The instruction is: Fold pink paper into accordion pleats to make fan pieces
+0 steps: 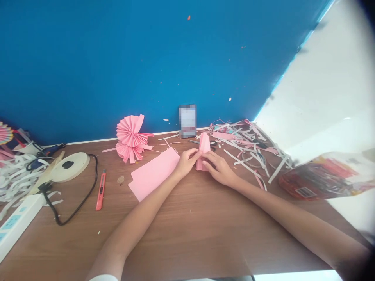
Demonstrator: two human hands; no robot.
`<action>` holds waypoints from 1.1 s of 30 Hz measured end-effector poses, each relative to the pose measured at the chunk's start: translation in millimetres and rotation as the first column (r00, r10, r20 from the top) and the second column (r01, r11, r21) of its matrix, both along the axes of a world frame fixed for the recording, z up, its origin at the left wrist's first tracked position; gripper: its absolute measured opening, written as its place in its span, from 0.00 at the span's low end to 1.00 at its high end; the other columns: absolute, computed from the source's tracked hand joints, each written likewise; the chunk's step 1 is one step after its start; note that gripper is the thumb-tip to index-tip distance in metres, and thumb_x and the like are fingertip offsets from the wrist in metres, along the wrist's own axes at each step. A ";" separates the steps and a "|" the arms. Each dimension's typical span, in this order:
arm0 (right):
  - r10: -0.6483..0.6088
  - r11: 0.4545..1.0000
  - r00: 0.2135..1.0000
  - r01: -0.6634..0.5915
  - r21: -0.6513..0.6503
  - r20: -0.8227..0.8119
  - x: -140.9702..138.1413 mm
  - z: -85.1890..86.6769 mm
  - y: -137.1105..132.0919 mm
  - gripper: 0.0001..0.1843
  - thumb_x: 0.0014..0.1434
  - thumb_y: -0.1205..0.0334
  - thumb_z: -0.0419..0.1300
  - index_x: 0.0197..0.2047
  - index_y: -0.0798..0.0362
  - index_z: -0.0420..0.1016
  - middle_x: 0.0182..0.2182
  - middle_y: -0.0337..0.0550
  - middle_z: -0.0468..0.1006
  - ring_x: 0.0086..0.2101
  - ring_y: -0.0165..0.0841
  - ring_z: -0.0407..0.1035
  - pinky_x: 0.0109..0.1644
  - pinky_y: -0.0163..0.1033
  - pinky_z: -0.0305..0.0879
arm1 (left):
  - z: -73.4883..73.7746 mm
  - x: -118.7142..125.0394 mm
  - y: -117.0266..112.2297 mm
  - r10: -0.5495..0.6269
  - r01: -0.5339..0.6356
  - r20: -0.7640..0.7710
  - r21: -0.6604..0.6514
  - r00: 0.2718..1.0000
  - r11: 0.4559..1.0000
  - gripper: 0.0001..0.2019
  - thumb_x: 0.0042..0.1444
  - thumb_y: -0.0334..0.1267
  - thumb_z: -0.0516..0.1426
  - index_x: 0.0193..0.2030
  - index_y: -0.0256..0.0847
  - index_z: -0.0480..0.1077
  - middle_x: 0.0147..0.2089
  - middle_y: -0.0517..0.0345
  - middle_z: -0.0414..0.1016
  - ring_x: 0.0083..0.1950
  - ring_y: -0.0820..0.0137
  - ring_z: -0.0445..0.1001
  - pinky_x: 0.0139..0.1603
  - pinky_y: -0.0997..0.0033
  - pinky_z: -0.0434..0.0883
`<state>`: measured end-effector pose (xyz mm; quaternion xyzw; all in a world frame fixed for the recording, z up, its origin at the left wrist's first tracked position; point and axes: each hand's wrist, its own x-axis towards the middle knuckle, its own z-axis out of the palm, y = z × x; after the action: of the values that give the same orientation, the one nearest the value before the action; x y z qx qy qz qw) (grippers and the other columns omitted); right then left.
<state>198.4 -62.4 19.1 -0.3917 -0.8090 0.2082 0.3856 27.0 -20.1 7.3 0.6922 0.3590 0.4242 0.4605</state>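
Left hand point(187, 161), right hand point(220, 168) | folded pink paper point(204, 142) | between, held by both

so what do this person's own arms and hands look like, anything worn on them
The left hand and right hand look bare: no gloves or watch visible. At the near end of the left arm a white edge, probably a sleeve, shows. The right arm fades into the dark corner, so any sleeve there can't be made out.

Flat deep-blue wall point(117, 58) behind, flecked with small marks. Brown wood-grain surface point(187, 234) below; thin white strip point(82, 142) where they meet. Plain white expanse point(331, 86) right, brightly lit, wall or panel unclear.
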 end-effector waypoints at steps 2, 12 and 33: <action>-0.008 0.999 1.000 0.007 -0.042 -0.011 0.3 -0.4 -1.1 0.13 0.65 0.61 0.48 0.52 0.50 0.65 0.43 0.46 0.74 0.42 0.36 0.69 0.47 0.42 0.64 | 1.2 -1.3 1.1 0.010 -0.008 -0.026 0.065 1.000 0.998 0.16 0.63 0.47 0.51 0.46 0.37 0.72 0.44 0.54 0.76 0.46 0.68 0.73 0.48 0.70 0.69; -0.472 0.814 0.880 0.456 0.361 -0.048 22.9 -12.9 3.3 0.17 0.58 0.65 0.53 0.52 0.51 0.62 0.47 0.55 0.70 0.48 0.46 0.64 0.50 0.53 0.60 | 19.6 -28.1 2.0 0.411 0.091 -0.540 0.678 0.734 0.729 0.17 0.67 0.35 0.44 0.54 0.46 0.70 0.49 0.50 0.73 0.50 0.63 0.67 0.50 0.61 0.61; -0.233 0.950 0.688 0.009 0.313 0.688 19.7 -2.8 4.0 0.11 0.60 0.74 0.50 0.39 0.53 0.70 0.35 0.46 0.73 0.35 0.38 0.64 0.37 0.40 0.52 | 13.8 -33.6 7.1 0.010 0.318 -0.641 0.394 0.767 0.862 0.12 0.63 0.36 0.50 0.51 0.42 0.68 0.48 0.53 0.73 0.50 0.66 0.69 0.51 0.66 0.66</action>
<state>218.1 -58.5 16.2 -0.4350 -0.8881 -0.1057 0.1048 -6.6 -13.0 21.0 0.9125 0.3136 0.2060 0.1631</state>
